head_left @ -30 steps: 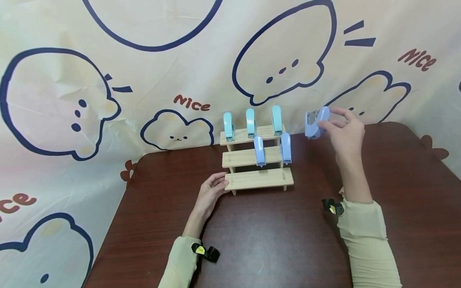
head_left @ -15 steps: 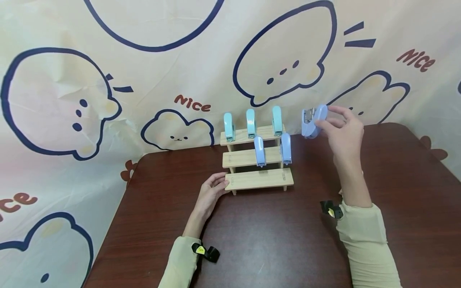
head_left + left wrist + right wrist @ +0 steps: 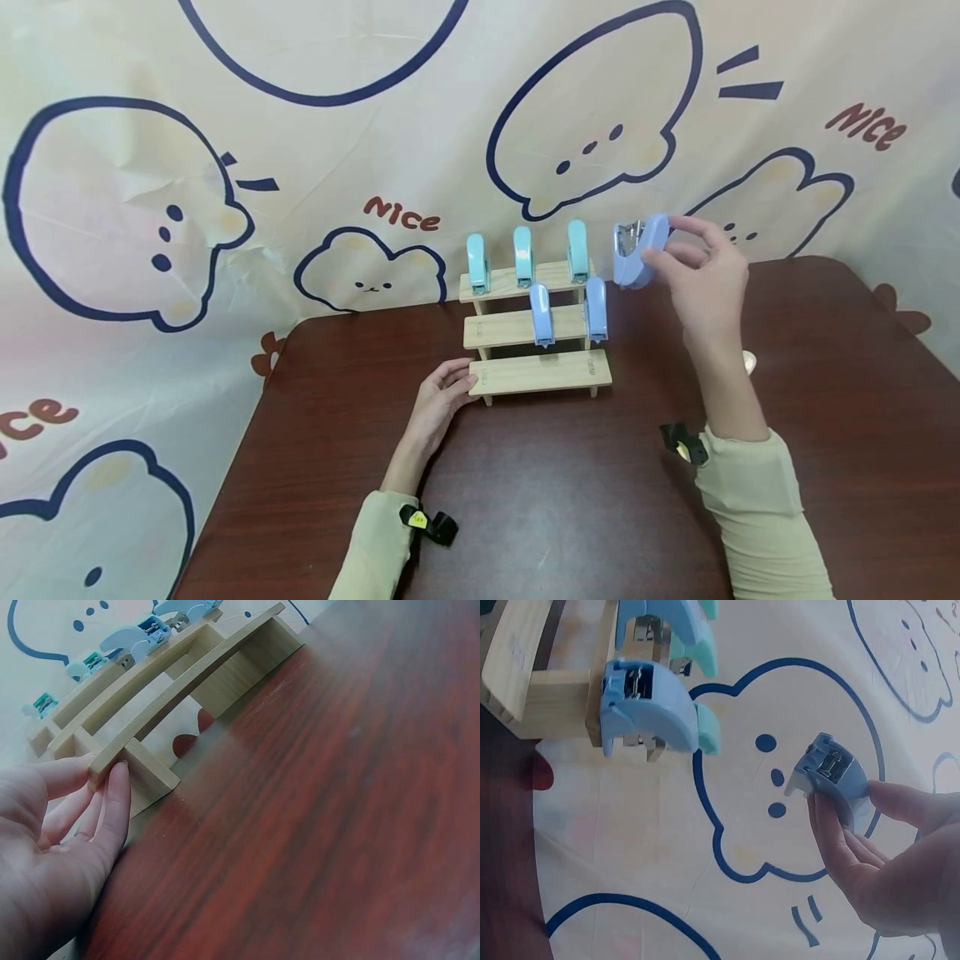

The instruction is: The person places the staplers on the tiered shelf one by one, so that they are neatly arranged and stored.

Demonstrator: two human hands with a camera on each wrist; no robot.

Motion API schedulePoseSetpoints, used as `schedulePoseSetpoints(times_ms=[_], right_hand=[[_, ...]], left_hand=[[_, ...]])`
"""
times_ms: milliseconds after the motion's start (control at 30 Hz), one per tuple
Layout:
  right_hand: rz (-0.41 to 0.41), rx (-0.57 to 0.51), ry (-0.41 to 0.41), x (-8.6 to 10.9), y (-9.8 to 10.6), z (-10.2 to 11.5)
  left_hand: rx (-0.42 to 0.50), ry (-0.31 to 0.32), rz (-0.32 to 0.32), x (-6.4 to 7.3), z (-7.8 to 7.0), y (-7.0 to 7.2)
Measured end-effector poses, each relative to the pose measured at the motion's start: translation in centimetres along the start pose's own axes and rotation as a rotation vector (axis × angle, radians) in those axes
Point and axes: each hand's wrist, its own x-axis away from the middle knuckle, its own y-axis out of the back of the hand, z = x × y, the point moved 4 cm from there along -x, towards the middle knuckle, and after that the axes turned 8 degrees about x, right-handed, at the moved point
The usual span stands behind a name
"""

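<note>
My right hand (image 3: 708, 292) pinches a periwinkle-blue stapler (image 3: 640, 252) between thumb and fingers, raised to the right of a three-tier wooden display stand (image 3: 540, 372). Metal parts show between the stapler's two arms. My left hand (image 3: 441, 398) grips the left end of the stand's lowest step; in the left wrist view, thumb and fingers close around the board's corner. Two more blue staplers, a middle one (image 3: 541, 314) and a right-hand one (image 3: 596, 309), stand on the second step. Three turquoise staplers, the leftmost (image 3: 477, 263) among them, line the top step.
The stand sits on a dark brown wooden table (image 3: 525, 500) near its back edge. A cartoon-printed backdrop (image 3: 420, 150) rises directly behind. A small white object (image 3: 749, 362) shows partly behind the right forearm. Dark straps with small cameras are on both wrists.
My right hand has moved left with the blue stapler, bringing it nearer the stand. The left hand and the stand have stayed in place.
</note>
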Motion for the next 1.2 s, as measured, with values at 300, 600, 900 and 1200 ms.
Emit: schedulePoseSetpoints(times_ms=[300, 600, 900, 1200], right_hand=[[0.030, -0.003, 0.059, 1.1, -1.3, 0.9], [0.115, 0.007, 0.109, 2.6, -3.7, 1.3], [0.176, -0.030, 0.141, 3.8, -6.4, 1.6], [0.223, -0.063, 0.159, 4.5, -10.0, 1.3]], left_hand=[[0.006, 0.005, 0.004, -0.1, 0.0, 0.1], [0.014, 0.006, 0.010, -0.1, 0.1, 0.1], [0.003, 0.011, 0.013, 0.0, 0.0, 0.1], [0.008, 0.002, 0.013, -0.1, 0.0, 0.2]])
